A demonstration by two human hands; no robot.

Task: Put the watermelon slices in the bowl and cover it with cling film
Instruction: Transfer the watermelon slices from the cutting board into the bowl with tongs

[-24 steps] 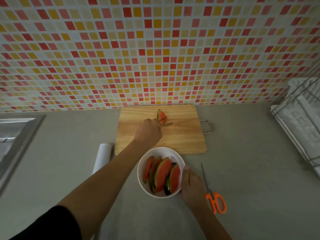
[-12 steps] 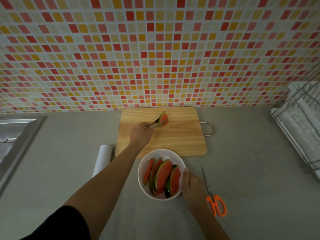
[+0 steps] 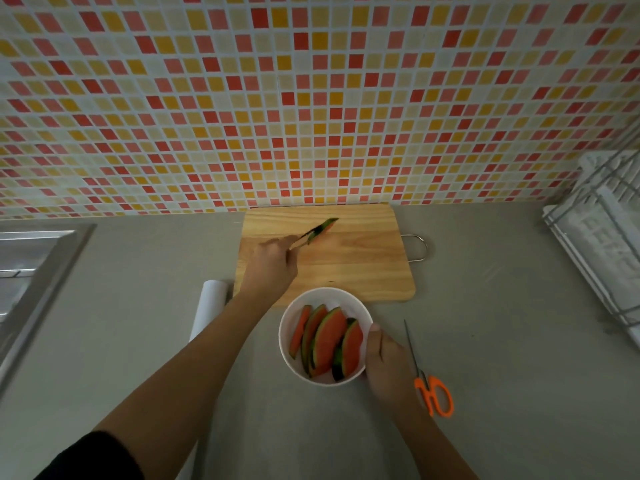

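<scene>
Watermelon slice (image 3: 323, 228) now edge-on over board (image 3: 363, 268)

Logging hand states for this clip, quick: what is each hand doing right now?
Left hand: grips a thin utensil carrying a watermelon slice.
Right hand: grips the white bowl by its rim.

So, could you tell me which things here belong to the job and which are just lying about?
Job: bowl gripped by right hand; slices inside; slice on utensil in left hand; cling film roll.
Lying about: scissors, dish rack, sink, cutting board.
</scene>
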